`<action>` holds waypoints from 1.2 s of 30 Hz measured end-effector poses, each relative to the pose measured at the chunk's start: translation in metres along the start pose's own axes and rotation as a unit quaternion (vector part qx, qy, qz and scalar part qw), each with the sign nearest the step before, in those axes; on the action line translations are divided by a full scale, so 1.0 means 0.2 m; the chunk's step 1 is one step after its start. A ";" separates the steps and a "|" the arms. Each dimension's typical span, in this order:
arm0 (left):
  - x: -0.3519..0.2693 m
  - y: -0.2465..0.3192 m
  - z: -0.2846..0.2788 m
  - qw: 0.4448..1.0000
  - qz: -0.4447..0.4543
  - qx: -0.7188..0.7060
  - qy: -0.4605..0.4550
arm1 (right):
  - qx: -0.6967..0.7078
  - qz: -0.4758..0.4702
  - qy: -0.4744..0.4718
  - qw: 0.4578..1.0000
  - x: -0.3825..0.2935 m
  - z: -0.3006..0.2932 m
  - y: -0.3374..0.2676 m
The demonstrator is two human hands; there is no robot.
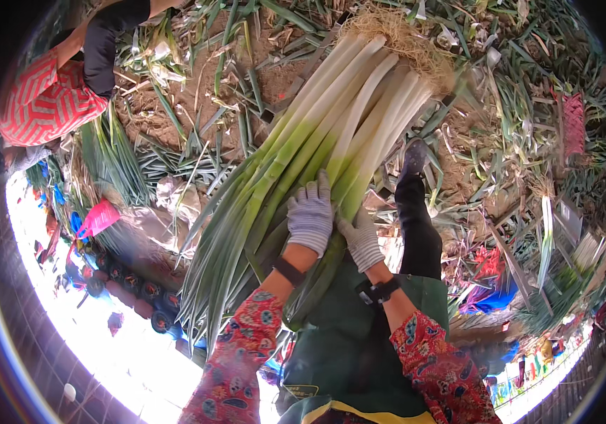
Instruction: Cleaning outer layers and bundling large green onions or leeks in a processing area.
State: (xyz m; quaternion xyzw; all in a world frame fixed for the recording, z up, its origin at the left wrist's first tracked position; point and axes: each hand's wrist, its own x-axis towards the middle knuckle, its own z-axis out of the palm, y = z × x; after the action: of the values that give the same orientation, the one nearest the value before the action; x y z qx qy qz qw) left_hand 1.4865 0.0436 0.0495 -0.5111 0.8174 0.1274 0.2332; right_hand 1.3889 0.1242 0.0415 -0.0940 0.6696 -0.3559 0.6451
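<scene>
A large bundle of long green onions [303, 143] lies slantwise before me, with its roots at the top and its green leaves fanning down to the left. My left hand [311, 214], in a striped knit glove, rests on top of the stalks where white turns to green, its fingers extended. My right hand [361, 238], gloved alike, is against the right edge of the bundle; its thumb points at the stalks and its other fingers are partly hidden. Whether either hand grips is unclear. The lower leaves reach my dark green apron [345, 339].
Loose leaves and trimmings cover the soil [175, 100]. Another person in a red patterned garment [51, 103] works at upper left, beside more green onions [117, 159]. A pink bag [99, 217] lies left; another onion bunch [578, 286] lies right. My leg [417, 222] extends beside the bundle.
</scene>
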 end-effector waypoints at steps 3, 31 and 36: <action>0.09 0.08 -0.02 0.995 -0.045 0.028 -0.090 | 0.032 0.003 0.006 0.999 -0.03 -0.02 0.01; -0.06 -0.29 -0.09 0.982 0.035 -0.171 -0.068 | -0.114 0.019 0.042 0.992 0.04 -0.01 -0.04; 0.22 -0.26 -0.17 0.948 0.076 -0.286 -0.114 | -0.106 0.003 0.030 0.994 0.07 0.01 -0.03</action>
State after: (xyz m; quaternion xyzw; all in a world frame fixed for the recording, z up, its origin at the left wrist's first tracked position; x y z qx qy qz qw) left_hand 1.5081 -0.0281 0.0571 -0.4743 0.7513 0.4307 0.1584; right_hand 1.3873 0.1105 0.0354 -0.1494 0.7230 -0.2834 0.6121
